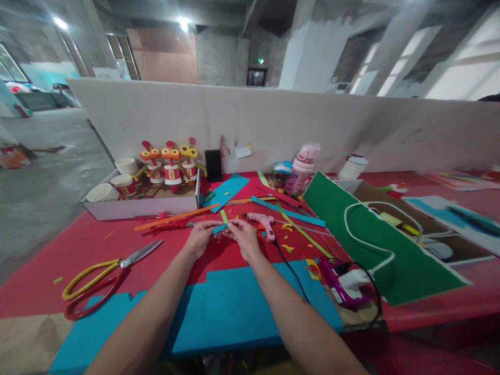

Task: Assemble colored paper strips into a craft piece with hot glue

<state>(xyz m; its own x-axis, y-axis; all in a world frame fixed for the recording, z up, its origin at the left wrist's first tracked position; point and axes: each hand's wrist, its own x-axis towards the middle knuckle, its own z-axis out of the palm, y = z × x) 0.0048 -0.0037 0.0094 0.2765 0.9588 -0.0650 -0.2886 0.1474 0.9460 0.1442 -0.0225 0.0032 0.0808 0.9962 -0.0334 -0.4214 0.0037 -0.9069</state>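
A small strip of blue paper [220, 228] is held between my two hands above the red table covering. My left hand [202, 238] grips its left end, and my right hand [242, 235] pinches the right end. A short light-green strip [224, 216] lies just beyond the fingers. Right of my right hand rests a pink hot glue gun [263, 224] with a black cord. To the left of my left hand are large scissors [121, 265], one handle yellow and one red, blades apart. Blue sheets [234, 302] lie under my forearms.
At the back left, a white tray [144, 209] holds paper-cup figures [171, 166] and cups. A purple power strip [344, 284] and a green board [375, 250] stand at right. A pink bottle [301, 169] stands before the white partition [250, 120]. Paper strips and yellow scraps lie about.
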